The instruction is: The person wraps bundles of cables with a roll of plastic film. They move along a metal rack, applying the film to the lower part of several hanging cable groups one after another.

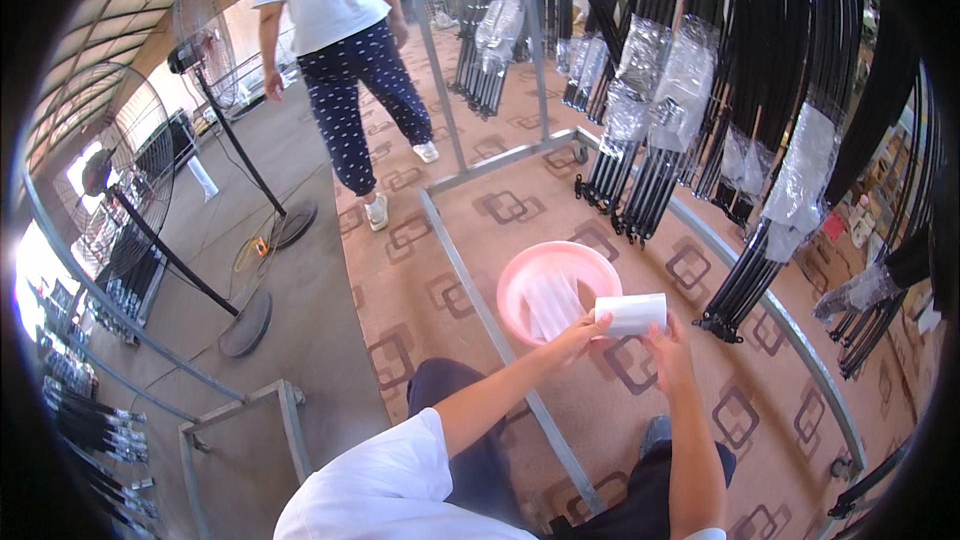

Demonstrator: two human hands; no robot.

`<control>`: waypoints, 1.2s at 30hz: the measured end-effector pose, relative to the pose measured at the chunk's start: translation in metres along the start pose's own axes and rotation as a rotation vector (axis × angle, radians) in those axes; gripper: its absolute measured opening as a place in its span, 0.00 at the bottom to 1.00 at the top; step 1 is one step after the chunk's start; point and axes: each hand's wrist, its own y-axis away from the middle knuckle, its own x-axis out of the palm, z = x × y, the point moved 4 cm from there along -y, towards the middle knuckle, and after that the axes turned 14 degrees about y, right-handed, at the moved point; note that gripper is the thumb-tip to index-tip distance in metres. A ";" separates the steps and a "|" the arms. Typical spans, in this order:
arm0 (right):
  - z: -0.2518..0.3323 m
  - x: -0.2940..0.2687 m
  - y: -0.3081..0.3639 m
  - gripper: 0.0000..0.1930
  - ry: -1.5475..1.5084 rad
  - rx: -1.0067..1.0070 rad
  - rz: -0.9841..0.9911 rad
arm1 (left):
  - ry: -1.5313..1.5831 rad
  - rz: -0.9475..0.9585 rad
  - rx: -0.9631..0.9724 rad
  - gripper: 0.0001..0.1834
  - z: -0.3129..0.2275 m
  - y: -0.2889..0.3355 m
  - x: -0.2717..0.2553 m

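Observation:
A short white roll (631, 314), apparently of plastic film, is held level between my two hands over the patterned carpet. My left hand (577, 339) is closed on its left end, thumb on top. At the other end, the fingers of my right hand (666, 342) close around the roll. Just behind my left hand, a round pink basin (512, 278) stands on the carpet. Several white rolls or strips (552, 302) lie in it, partly hidden by my left hand.
A grey metal frame (470, 285) on casters surrounds the basin. Bundles of black rods (640, 120) wrapped in clear film hang at the right. Ahead, a person (345, 60) stands facing away. Two standing fans (245, 325) with cables are on the grey floor at left.

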 end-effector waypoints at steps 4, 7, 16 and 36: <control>0.010 0.004 0.004 0.20 -0.184 0.163 -0.020 | -0.513 0.197 0.245 0.36 0.002 -0.006 -0.012; 0.003 -0.002 0.000 0.20 -0.140 0.076 0.043 | -0.146 0.151 0.110 0.34 0.004 -0.003 -0.001; 0.006 -0.003 0.001 0.18 -0.193 0.123 -0.056 | -0.466 0.203 0.310 0.32 -0.006 -0.002 0.002; 0.021 0.011 0.001 0.17 -0.210 0.049 -0.002 | -0.062 0.067 0.109 0.34 -0.003 -0.006 -0.010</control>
